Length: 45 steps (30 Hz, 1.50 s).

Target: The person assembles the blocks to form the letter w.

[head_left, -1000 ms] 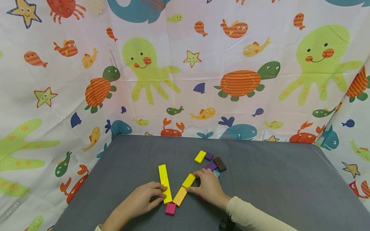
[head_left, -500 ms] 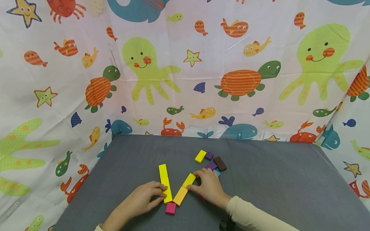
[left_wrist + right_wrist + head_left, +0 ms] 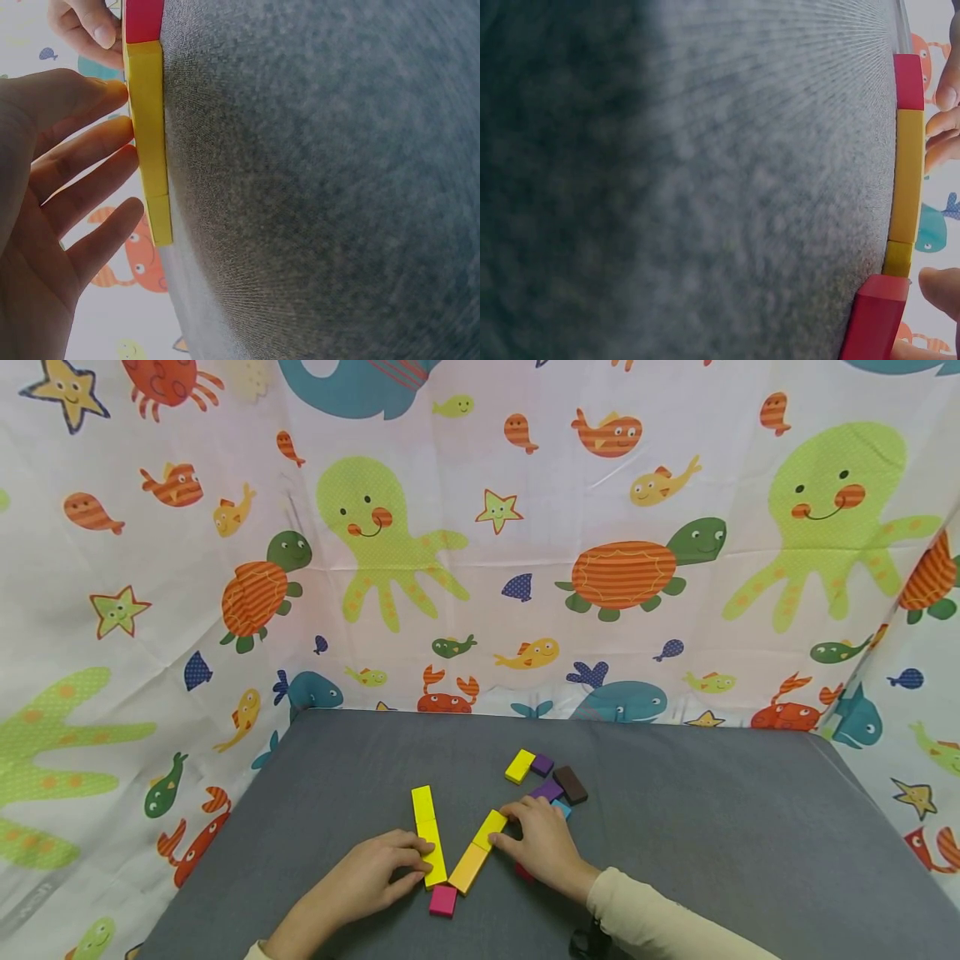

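A row of yellow blocks [image 3: 426, 828] stands at a slight slant on the grey table. My left hand [image 3: 375, 872] touches its left side with fairly straight fingers, and these fingers [image 3: 116, 135] lie along the row in the left wrist view. An orange block [image 3: 468, 868] leans away to the right, with another yellow block [image 3: 489, 828] at its far end. My right hand [image 3: 547, 847] pinches that yellow block between thumb and finger. At the near end, a pink block [image 3: 443, 901] joins the two rows in a V. A red block [image 3: 875, 319] is mostly hidden under my right hand.
Beyond my right hand lie a loose yellow block [image 3: 520, 767], a small purple block [image 3: 542, 765], a larger purple block [image 3: 549, 790], a brown block [image 3: 571, 785] and a partly hidden blue block [image 3: 562, 809]. A printed cloth [image 3: 480, 560] hangs behind the grey table [image 3: 697, 835].
My right thumb has slid slightly away from me, from near the orange block's joint onto the side of the yellow block. The left hand and the blocks look unmoved.
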Available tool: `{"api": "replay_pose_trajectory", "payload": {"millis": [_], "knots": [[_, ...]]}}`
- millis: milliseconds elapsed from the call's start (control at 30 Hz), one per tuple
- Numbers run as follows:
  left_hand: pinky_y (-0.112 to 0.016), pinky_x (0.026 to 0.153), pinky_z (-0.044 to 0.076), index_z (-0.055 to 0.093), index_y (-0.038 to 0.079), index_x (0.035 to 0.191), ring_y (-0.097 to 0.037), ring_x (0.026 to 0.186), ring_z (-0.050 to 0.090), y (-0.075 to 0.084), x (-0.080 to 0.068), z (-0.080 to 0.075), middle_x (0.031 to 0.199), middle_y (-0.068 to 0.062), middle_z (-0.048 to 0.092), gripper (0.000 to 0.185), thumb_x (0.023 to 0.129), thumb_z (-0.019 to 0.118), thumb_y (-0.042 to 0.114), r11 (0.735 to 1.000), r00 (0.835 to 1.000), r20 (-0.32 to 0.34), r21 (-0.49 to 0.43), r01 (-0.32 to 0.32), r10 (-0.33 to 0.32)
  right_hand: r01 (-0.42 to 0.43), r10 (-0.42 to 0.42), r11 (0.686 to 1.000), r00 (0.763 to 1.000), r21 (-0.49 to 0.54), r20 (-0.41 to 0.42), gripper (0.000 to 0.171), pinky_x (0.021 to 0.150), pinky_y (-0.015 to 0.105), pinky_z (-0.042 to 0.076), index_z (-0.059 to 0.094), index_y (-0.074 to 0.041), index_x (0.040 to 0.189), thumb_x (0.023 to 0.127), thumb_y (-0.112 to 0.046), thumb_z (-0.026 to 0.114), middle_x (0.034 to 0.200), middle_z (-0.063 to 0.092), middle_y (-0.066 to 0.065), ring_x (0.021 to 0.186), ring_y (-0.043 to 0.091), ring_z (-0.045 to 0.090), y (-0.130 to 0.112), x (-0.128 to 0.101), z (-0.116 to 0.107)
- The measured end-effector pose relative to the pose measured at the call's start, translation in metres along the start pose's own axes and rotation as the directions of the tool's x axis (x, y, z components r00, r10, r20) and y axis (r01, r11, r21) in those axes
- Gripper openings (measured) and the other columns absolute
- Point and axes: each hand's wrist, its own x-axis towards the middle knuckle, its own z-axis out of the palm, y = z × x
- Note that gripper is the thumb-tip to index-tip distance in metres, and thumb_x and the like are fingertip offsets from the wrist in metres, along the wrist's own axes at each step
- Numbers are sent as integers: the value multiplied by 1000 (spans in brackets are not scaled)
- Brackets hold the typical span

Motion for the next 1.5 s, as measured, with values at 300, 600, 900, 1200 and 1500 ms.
{"api": "replay_pose_trajectory", "payload": {"millis": [300, 600, 900, 1200, 1500], "knots": [[-35, 95, 57, 76, 30, 107, -9, 110, 62, 0, 0, 0, 120, 13, 67, 16, 92, 70, 28, 1000, 1000, 8, -1, 6, -6, 0, 0, 1000, 1000, 17, 2, 40, 78, 33, 36, 73, -13, 112, 84, -40, 76, 102, 68, 1, 93, 15, 50, -1, 0, -1], [-35, 95, 57, 76, 28, 106, -9, 109, 63, 2, -1, 0, 120, 12, 68, 16, 92, 70, 30, 1000, 1000, 15, 0, 17, -17, -9, 13, 998, 998, 60, -67, 35, 79, 33, 49, 72, -12, 111, 84, -34, 77, 102, 67, 0, 91, 13, 52, 4, 4, -11], [-35, 96, 57, 76, 29, 107, -8, 110, 62, 3, 0, 0, 120, 12, 67, 16, 93, 69, 31, 1000, 999, 25, -6, 25, -25, -75, 85, 994, 989, 86, -124, 43, 86, 37, 54, 69, -11, 121, 84, -31, 79, 109, 67, 5, 97, 20, 54, 34, 24, -34], [-35, 96, 57, 76, 30, 107, -8, 110, 62, 0, 1, 1, 120, 14, 67, 16, 92, 69, 32, 1000, 999, 27, -6, 30, -30, -29, 31, 999, 988, 12, -148, 44, 90, 45, 53, 68, -8, 124, 87, -30, 76, 113, 66, 11, 101, 26, 54, 73, 52, -51], [-35, 96, 57, 76, 30, 106, -8, 110, 63, 1, 1, 1, 120, 13, 67, 16, 92, 70, 31, 1000, 999, 17, -9, 27, -27, -39, 41, 999, 998, 34, -53, 49, 97, 50, 50, 64, -9, 130, 87, -29, 76, 117, 66, 12, 109, 30, 55, 90, 69, -54]]}}
